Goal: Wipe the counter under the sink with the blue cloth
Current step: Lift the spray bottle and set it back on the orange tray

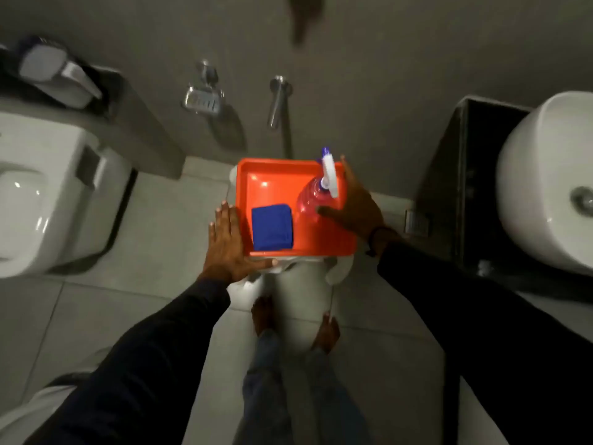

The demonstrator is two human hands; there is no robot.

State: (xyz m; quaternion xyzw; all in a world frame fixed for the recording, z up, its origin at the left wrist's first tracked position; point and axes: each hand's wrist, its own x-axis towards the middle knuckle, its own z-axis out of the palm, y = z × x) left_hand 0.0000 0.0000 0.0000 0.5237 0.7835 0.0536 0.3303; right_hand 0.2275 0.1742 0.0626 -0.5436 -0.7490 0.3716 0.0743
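Note:
A folded blue cloth (pixel 272 227) lies in the near left part of an orange tray (pixel 272 184). The tray rests on a white stool (pixel 301 284). A pink spray bottle (pixel 313 200) with a white trigger stands in the tray's right part. My left hand (pixel 226 248) lies flat against the tray's left edge, fingers apart and thumb along the front rim. My right hand (pixel 359 207) clasps the tray's right rim, thumb inside beside the bottle. The white sink (pixel 545 184) sits at the right on a dark counter (pixel 449 187).
A white toilet (pixel 48 194) stands at the left. On the grey wall ahead are a metal tap (pixel 279 101) and a wire soap dish (pixel 203 99). My bare feet (pixel 263 316) stand on pale floor tiles just before the stool.

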